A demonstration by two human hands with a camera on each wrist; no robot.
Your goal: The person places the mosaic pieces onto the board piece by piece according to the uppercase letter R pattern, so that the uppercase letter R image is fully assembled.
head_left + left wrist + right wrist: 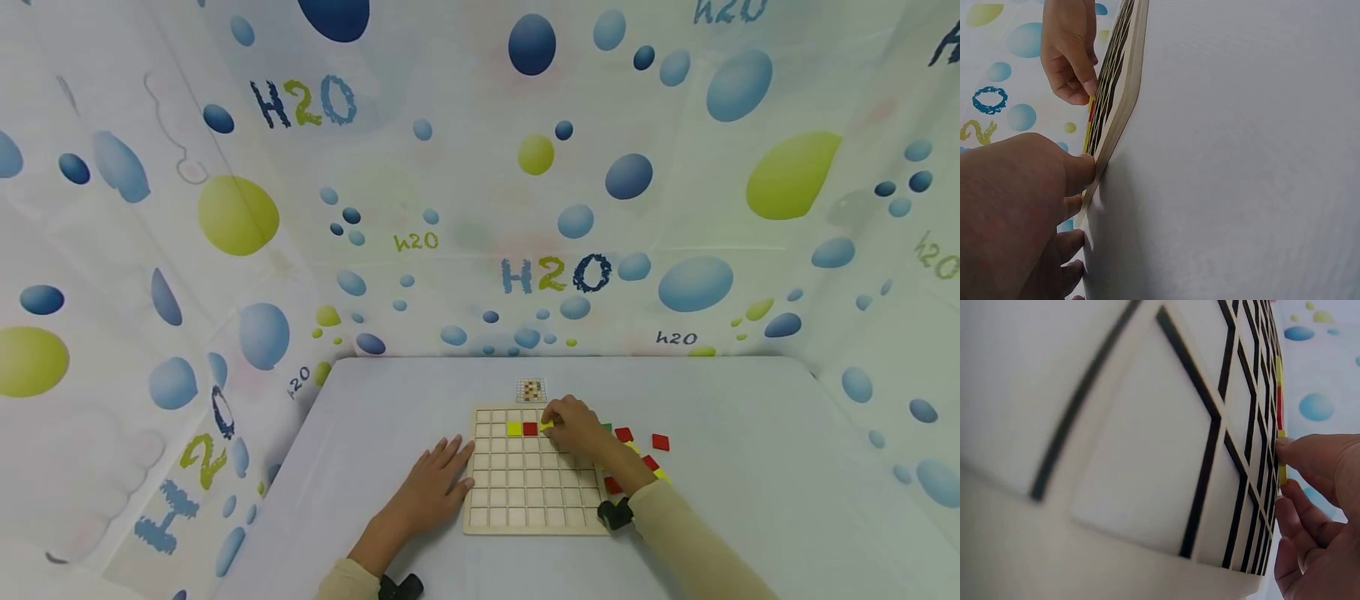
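A wooden grid board (517, 493) lies on the white table, its squares framed by raised strips. In its upper rows sit a yellow square tile (513, 428) and a red square tile (530, 429) side by side. My right hand (573, 427) pinches another yellow tile (1282, 464) between thumb and fingers, right at the board beside the red one. My left hand (437, 483) rests with fingers spread at the board's left edge. In the left wrist view its thumb and fingertips touch the board's rim (1124, 106).
Behind the board lies a small pattern card (531, 390) with coloured squares. Loose tiles lie right of the board, partly under the right forearm: several red ones, such as a red tile (660, 442), plus yellow and a green tile (607, 428). A printed curtain hangs behind the table.
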